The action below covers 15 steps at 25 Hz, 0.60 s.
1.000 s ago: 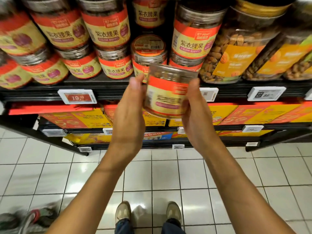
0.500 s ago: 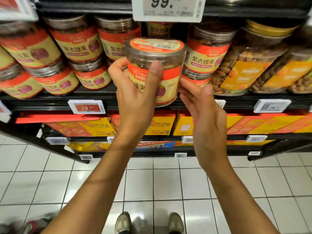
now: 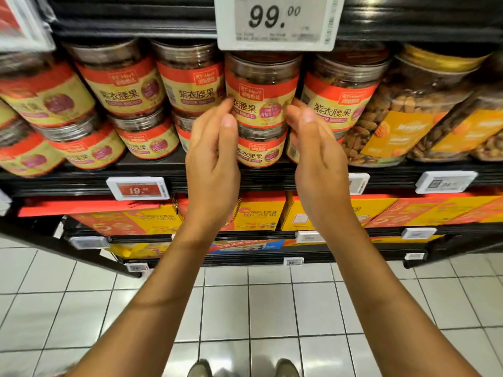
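Note:
A clear plastic jar of nuts [image 3: 261,99] with a red and yellow label stands upright on top of a second, similar jar [image 3: 258,151] on the black shelf [image 3: 81,180]. My left hand [image 3: 215,159] is at its left side and my right hand [image 3: 315,159] at its right. The fingers of both hands are nearly straight, and their tips touch or almost touch the label. Neither thumb wraps round the jar. The jar's lid is hidden behind a large price tag.
Several matching jars fill the shelf left and right, stacked two high. Bigger jars of almonds [image 3: 402,110] stand to the right. A white "99.00" tag [image 3: 277,20] hangs from the shelf above, a red "19" tag [image 3: 137,189] sits below. Yellow gift boxes [image 3: 255,213] line lower shelves above white tiles.
The jar went from my two hands, held low in front of the shelf, up onto the stacked jar. My fingers have loosened from gripping it to lying straight at its sides.

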Motion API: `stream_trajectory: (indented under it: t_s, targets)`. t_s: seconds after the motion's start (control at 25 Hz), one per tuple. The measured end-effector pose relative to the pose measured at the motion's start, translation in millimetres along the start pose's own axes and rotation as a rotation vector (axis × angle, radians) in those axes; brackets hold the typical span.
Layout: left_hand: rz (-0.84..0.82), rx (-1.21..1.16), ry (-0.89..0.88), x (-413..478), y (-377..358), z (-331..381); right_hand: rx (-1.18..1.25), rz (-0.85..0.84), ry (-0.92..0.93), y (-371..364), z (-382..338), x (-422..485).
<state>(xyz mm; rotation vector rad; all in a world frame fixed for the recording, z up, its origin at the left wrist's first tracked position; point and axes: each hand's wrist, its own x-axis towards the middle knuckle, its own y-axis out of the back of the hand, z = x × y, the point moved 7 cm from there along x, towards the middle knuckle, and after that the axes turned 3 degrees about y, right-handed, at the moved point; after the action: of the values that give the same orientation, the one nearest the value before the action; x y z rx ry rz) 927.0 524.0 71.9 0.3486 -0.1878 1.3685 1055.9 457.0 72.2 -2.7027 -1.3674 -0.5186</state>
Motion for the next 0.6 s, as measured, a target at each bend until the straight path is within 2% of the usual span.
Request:
stream_trajectory:
  t_s: [0.24, 0.4, 0.48, 0.6]
  targets:
    - [-0.08, -0.006, 0.038, 7, -6, -5, -0.042, -0.037, -0.071, 6, 10, 6]
    - [-0.132, 0.046, 0.205, -1, 20, 11, -0.059, -0.058, -0.145, 21, -14, -4]
    - [-0.071, 0.066, 0.311, -14, 49, 30, -0.076, -0.128, -0.156, 24, -37, -15]
    - [-0.048, 0.002, 0.375, -43, 84, 70, -0.104, -0.269, -0.126, 16, -71, -30]
